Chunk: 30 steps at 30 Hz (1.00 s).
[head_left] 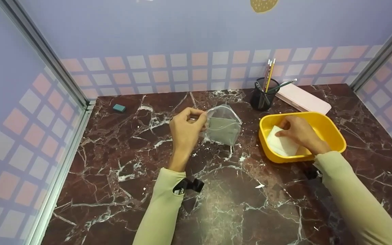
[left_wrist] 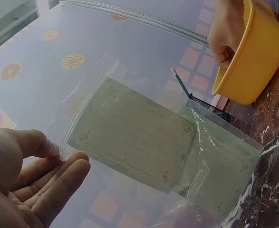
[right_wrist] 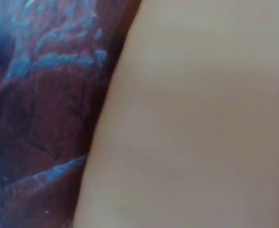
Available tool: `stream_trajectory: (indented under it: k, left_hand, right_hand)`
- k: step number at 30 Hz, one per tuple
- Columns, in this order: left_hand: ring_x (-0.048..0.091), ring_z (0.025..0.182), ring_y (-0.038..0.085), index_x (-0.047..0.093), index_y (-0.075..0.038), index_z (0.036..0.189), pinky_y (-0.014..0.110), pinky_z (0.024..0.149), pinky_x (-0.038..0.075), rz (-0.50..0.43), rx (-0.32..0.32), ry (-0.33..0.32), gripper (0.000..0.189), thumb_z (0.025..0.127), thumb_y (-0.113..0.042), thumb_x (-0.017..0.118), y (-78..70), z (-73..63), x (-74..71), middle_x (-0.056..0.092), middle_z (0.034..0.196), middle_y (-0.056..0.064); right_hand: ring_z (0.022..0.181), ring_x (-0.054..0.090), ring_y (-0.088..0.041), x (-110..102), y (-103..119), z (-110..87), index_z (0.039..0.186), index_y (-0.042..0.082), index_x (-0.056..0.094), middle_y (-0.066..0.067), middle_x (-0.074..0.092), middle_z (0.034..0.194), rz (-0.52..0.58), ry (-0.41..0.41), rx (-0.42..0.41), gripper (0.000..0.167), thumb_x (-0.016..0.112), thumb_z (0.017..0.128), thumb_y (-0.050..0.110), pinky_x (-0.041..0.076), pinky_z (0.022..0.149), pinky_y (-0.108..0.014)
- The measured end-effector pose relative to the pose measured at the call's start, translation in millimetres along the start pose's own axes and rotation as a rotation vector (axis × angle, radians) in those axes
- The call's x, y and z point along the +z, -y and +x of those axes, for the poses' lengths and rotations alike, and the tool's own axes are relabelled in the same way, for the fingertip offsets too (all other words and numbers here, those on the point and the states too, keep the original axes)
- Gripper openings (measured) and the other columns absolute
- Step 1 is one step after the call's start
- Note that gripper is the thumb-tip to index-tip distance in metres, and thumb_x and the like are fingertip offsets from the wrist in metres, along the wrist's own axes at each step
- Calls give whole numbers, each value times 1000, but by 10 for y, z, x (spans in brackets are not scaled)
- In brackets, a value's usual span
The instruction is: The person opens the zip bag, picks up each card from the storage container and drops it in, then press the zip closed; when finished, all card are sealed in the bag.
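A clear zip bag (head_left: 224, 124) hangs from my left hand (head_left: 188, 127), which pinches it near its edge between thumb and fingers. Inside the bag, the left wrist view shows pale green cards (left_wrist: 134, 135) with ornate borders. My right hand (head_left: 299, 131) reaches into a yellow plastic basin (head_left: 333, 137) and pinches white paper (head_left: 282, 143) there with curled fingers. How many sheets lie in the basin I cannot tell. A blurred pale surface (right_wrist: 191, 118) fills most of the right wrist view, where the right hand does not show.
Behind the basin stand a black mesh pen cup (head_left: 261, 98) with several pencils and a pale pink case (head_left: 303, 97). A small teal block (head_left: 118, 108) lies at the back left of the dark marbled table (head_left: 114, 204). Patterned panels (head_left: 182, 30) enclose the back and sides.
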State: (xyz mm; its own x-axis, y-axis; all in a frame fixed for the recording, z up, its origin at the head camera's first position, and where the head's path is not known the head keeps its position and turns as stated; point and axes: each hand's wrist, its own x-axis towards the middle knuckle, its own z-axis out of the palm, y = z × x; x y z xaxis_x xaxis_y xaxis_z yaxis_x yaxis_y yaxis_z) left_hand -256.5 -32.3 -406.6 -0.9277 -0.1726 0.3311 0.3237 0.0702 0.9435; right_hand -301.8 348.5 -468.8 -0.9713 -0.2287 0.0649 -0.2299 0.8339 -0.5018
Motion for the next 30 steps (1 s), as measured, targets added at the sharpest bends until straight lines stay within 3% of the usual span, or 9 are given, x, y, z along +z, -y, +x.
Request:
stream_trajectory:
  k: [7,12,17,24,30]
  left_hand:
    - [75,63,20,77,2,90,32,59,67,0,2,3,6,91,-2,81,10,-5,-6,76,76,8]
    - [75,63,22,77,2,90,32,58,67,9,8,0,5,91,-1,81,19,-5,-9,76,75,7]
    - [76,65,23,77,2,91,32,59,68,-2,0,8,4,92,-1,79,15,-20,-14,77,77,8]
    - [75,63,21,77,1,91,32,58,67,8,-10,8,4,92,-1,79,3,-23,-1,77,77,7]
    - [75,62,21,77,1,91,33,56,67,-2,-5,15,4,92,-1,81,-6,-21,12,76,76,7]
  right_hand:
    - [78,61,-22,-144,110,-37,95,-2,71,-14,72,88,56,-1,-9,18,84,92,9,48,63,-17]
    - [78,60,-21,-244,253,-37,98,-2,71,-11,70,86,93,29,-72,14,82,94,7,47,62,-16]
    - [78,63,-25,-322,407,-28,107,-3,74,-13,72,87,97,-5,-146,14,79,96,4,47,61,-15]
    - [79,67,-25,-433,652,-34,108,-4,75,-18,76,93,103,-167,-228,12,76,96,-1,46,65,-8]
    - [77,62,-1,-547,968,-63,101,-2,74,-13,75,90,128,-351,-277,7,76,95,-4,49,69,-5]
